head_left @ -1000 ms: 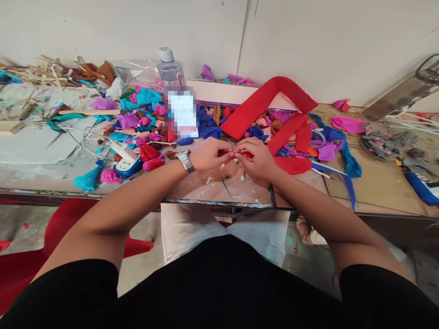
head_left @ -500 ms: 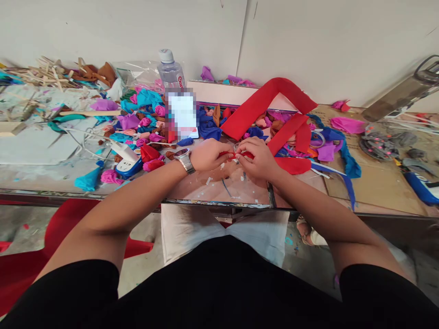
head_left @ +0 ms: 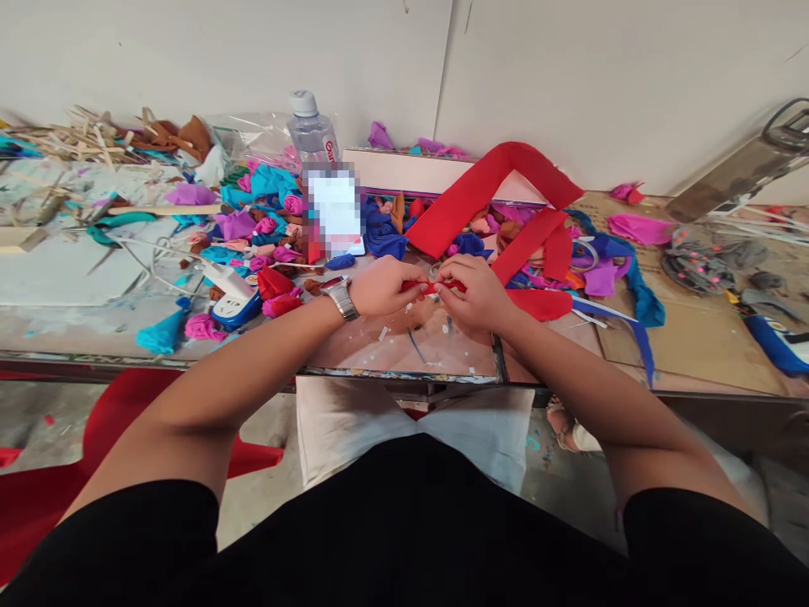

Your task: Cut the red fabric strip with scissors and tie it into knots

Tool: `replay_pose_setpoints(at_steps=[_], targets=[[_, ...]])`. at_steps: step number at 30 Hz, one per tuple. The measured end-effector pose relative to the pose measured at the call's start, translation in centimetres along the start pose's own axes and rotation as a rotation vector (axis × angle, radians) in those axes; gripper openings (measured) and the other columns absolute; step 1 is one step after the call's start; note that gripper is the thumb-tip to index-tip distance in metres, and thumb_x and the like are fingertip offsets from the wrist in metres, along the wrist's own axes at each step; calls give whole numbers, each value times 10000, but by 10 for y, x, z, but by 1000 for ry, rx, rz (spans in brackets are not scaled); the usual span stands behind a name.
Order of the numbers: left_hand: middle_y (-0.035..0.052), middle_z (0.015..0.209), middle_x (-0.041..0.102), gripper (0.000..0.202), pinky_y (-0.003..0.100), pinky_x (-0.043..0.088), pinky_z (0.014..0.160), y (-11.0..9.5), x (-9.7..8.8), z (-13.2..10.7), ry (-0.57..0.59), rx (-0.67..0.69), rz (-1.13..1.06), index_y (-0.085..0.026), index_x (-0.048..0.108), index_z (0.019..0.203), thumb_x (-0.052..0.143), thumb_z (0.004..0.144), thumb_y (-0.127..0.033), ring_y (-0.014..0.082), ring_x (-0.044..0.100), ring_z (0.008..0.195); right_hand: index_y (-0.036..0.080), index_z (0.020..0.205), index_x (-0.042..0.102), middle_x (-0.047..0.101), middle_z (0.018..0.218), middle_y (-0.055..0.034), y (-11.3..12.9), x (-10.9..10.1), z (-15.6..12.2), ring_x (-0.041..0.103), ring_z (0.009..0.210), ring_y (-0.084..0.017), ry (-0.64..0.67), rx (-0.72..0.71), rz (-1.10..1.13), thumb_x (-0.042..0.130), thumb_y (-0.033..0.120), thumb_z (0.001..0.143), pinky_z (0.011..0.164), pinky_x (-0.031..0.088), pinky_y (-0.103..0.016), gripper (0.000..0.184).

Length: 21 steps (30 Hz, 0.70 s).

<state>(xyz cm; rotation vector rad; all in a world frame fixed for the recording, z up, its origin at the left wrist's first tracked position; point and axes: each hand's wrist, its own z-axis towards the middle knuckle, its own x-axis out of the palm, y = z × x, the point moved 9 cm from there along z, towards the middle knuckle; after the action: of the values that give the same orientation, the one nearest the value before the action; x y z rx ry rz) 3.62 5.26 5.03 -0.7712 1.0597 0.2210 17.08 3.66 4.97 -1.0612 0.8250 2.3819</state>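
Observation:
My left hand, with a metal-band watch at the wrist, pinches one end of a small strip of red crepe paper. My right hand pinches the same strip a little to the right, so it spans the short gap between my fingertips. Both hands are closed just above the table. Beyond them a long red crepe strip lies folded over a heap of coloured paper pieces. Another red piece rests beside my right wrist. Most of the held strip is hidden by my fingers.
A pixelated phone leans against a clear bottle. To the left lie a blue-white power strip, teal-handled pliers and wooden sticks. A dark tumbler lies tilted at right, behind cardboard.
My fingers have shifted slightly on the red strip, and a bit more of it shows between my hands. Everything else stays in place.

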Motion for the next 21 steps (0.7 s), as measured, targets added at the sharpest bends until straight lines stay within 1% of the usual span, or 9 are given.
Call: replay_pose_setpoints(at_steps=[3, 7, 14, 21], targets=[[16, 744, 763, 269, 285, 380, 635, 0, 2, 0, 6, 2, -17, -203, 797, 901, 569, 970, -328, 136, 628, 620, 224, 940, 662, 768, 1040, -96, 2, 1, 0, 683, 1003, -281, 19, -14, -11, 627, 329, 1005, 882, 416, -444, 128], [10, 729, 749, 258, 285, 368, 621, 1, 3, 0, 13, -6, -14, -199, 788, 896, 561, 943, -312, 129, 591, 593, 226, 940, 663, 774, 1046, -95, 4, 0, 1, 689, 1014, -284, 13, -23, -22, 618, 307, 1004, 894, 413, -443, 113], [4, 680, 719, 233, 291, 354, 600, 3, 0, 1, 33, -49, 23, -192, 777, 849, 566, 889, -282, 130, 556, 559, 237, 897, 656, 781, 1021, -89, 0, -4, 2, 684, 991, -288, 14, 34, -23, 634, 310, 971, 890, 418, -456, 107], [3, 688, 732, 228, 290, 373, 610, 4, 1, 1, 60, -60, 8, -194, 770, 829, 556, 874, -261, 135, 583, 580, 230, 876, 640, 776, 980, -87, -1, -5, 2, 680, 949, -286, 17, 39, -15, 649, 282, 942, 857, 408, -443, 85]])
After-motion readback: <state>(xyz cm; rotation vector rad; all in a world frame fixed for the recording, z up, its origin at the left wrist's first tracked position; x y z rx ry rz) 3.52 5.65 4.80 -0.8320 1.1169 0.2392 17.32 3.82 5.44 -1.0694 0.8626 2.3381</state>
